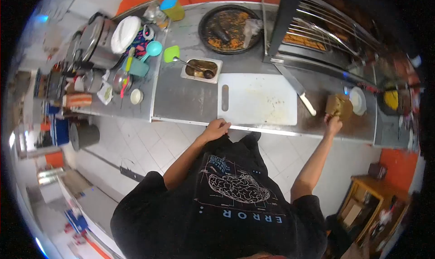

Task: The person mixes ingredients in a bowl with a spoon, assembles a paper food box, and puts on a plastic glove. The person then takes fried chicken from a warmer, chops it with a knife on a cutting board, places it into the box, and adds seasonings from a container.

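Note:
At the counter's front edge, beside the near left corner of a white cutting board (258,100), my left hand (217,129) is closed with its fingers curled; what they hold, if anything, is hidden. My right hand (334,124) is closed on the near edge of a brown, flat item (340,105) with an uneven patch on top, lying on the counter at the right. Between that item and the board lies a large knife (294,84), its white handle towards me. A white plate (357,100) is just right of the brown item.
A metal tray (202,70) with a ladle sits behind the board's left end. Farther back are a round dark pan (231,30) with orange bits and a rack oven (317,32). Cookware, a turquoise scoop (154,48) and a small cup (137,96) stand at left.

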`<state>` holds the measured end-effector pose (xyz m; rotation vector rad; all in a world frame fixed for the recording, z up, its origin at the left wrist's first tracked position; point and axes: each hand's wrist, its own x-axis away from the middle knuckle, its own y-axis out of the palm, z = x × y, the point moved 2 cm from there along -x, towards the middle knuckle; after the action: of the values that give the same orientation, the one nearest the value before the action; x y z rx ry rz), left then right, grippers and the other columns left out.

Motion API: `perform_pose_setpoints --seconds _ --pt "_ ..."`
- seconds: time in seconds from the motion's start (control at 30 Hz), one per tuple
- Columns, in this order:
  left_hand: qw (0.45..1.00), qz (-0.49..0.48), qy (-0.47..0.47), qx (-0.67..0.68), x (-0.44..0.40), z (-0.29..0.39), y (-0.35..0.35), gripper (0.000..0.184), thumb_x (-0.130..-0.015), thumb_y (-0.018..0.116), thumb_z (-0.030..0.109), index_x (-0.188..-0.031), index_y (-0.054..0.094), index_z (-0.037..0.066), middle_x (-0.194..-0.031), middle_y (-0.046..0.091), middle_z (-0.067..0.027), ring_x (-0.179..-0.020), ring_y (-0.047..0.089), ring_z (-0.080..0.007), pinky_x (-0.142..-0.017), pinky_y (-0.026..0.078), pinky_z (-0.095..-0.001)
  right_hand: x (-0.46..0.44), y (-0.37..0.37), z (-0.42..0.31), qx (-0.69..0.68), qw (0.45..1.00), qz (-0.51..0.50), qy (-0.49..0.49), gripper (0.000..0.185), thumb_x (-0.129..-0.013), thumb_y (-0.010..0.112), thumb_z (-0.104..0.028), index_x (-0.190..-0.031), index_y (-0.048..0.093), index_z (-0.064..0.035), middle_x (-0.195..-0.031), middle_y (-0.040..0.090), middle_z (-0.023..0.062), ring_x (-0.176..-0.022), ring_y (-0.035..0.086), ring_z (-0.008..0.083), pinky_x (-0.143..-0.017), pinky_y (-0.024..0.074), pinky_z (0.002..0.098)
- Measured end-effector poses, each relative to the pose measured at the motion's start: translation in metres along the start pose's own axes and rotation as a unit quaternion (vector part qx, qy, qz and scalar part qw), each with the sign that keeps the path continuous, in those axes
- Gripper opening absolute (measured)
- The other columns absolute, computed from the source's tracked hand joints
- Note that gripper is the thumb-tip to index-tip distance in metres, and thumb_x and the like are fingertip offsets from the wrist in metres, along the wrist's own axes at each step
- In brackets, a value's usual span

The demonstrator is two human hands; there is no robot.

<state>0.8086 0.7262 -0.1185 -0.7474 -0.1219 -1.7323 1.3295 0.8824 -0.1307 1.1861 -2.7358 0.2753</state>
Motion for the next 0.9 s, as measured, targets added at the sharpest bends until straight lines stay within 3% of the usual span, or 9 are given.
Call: perform_pose_setpoints --seconds 0.13,0.23,0.33,0.4,0.53,0.6,0.67,0.83,0.9 --pt "0.991 0.072 -0.060 0.091 0.011 -0.025 0.000 0.034 -0.096 0.056 0.033 -0.087 0.058 0.000 -0.074 0.063 -0.0060 -0.066 0.060 -0.0127 -0.062 0.049 -0.0265 -0.068 0.011 0.033 -0.058 0.994 -0.041 0.077 0.033 -0.093 0.043 -0.020 -0.089 0.057 0.0103 -0.070 0.063 0.0181 -0.051 0.061 0.0228 -0.042 0.0516 0.0316" --pt "0.989 0.102 -0.061 0.091 0.019 -0.039 -0.006 0.034 -0.096 0.056 0.033 -0.088 0.058 0.000 -0.075 0.063 -0.0062 -0.067 0.059 -0.0127 -0.063 0.049 -0.0266 -0.073 0.019 0.041 -0.073 0.988 -0.086 0.108 0.049 -0.095 0.052 -0.041 -0.087 0.058 0.0069 -0.068 0.062 0.0150 -0.052 0.061 0.0204 -0.043 0.0511 0.0294" --pt "0.983 0.130 -0.063 0.110 0.023 -0.057 -0.009 0.035 -0.096 0.056 0.033 -0.089 0.059 -0.001 -0.075 0.063 -0.0068 -0.069 0.059 -0.0130 -0.065 0.049 -0.0270 -0.033 0.028 0.012 -0.007 0.989 -0.067 0.131 0.052 -0.093 0.054 -0.045 -0.084 0.060 0.0054 -0.067 0.062 0.0125 -0.050 0.059 0.0183 -0.043 0.0495 0.0272" --pt "0.982 0.135 -0.080 0.104 0.027 -0.058 -0.015 0.034 -0.096 0.056 0.032 -0.089 0.059 -0.001 -0.076 0.063 -0.0069 -0.070 0.059 -0.0135 -0.066 0.049 -0.0272 0.001 0.034 -0.009 0.035 0.991 -0.065 0.109 0.052 -0.093 0.054 -0.046 -0.080 0.061 0.0040 -0.066 0.062 0.0103 -0.047 0.056 0.0159 -0.042 0.0461 0.0252" --pt "0.980 0.134 -0.091 0.114 0.027 -0.073 -0.028 0.034 -0.095 0.057 0.032 -0.091 0.061 -0.002 -0.077 0.064 -0.0072 -0.071 0.060 -0.0150 -0.068 0.049 -0.0280 0.041 0.044 0.008 0.107 0.985 -0.085 0.103 0.033 -0.092 0.057 -0.031 -0.078 0.065 -0.0017 -0.064 0.062 0.0066 -0.046 0.053 0.0115 -0.039 0.0377 0.0250" --pt "0.980 0.153 -0.080 0.101 0.026 -0.077 -0.038 0.036 -0.091 0.059 0.035 -0.089 0.063 -0.001 -0.078 0.066 -0.0103 -0.072 0.063 -0.0191 -0.070 0.050 -0.0315 0.075 0.062 0.010 0.271 0.951 -0.142 0.043 0.025 -0.090 0.056 -0.023 -0.080 0.065 -0.0016 -0.063 0.063 0.0058 -0.048 0.052 0.0092 -0.041 0.0372 0.0248" --pt "0.979 0.172 -0.069 0.089 0.025 -0.081 -0.053 0.038 -0.088 0.061 0.037 -0.087 0.065 -0.001 -0.078 0.068 -0.0133 -0.074 0.066 -0.0231 -0.071 0.051 -0.0349 0.119 0.089 0.019 0.257 0.935 -0.243 -0.011 0.024 -0.089 0.057 -0.020 -0.082 0.065 0.0009 -0.063 0.062 0.0053 -0.051 0.052 0.0079 -0.044 0.0385 0.0239" --pt "0.980 0.198 0.009 0.013 0.029 -0.089 -0.138 0.035 -0.086 0.063 0.033 -0.088 0.064 -0.001 -0.081 0.067 -0.0186 -0.078 0.066 -0.0308 -0.072 0.050 -0.0402 0.280 0.222 -0.012 0.306 0.750 -0.587 -0.005 0.023 -0.091 0.060 -0.020 -0.094 0.066 0.0015 -0.073 0.064 0.0054 -0.059 0.054 0.0096 -0.053 0.0429 0.0248" --pt "0.945 0.325 0.028 -0.004 0.045 -0.070 -0.203 0.032 -0.087 0.062 0.031 -0.092 0.062 0.000 -0.077 0.065 -0.0186 -0.075 0.064 -0.0355 -0.071 0.049 -0.0434 0.355 0.281 -0.025 0.265 0.672 -0.690 -0.040 0.026 -0.090 0.062 -0.023 -0.098 0.065 0.0011 -0.078 0.064 0.0049 -0.064 0.055 0.0104 -0.059 0.0446 0.0253"
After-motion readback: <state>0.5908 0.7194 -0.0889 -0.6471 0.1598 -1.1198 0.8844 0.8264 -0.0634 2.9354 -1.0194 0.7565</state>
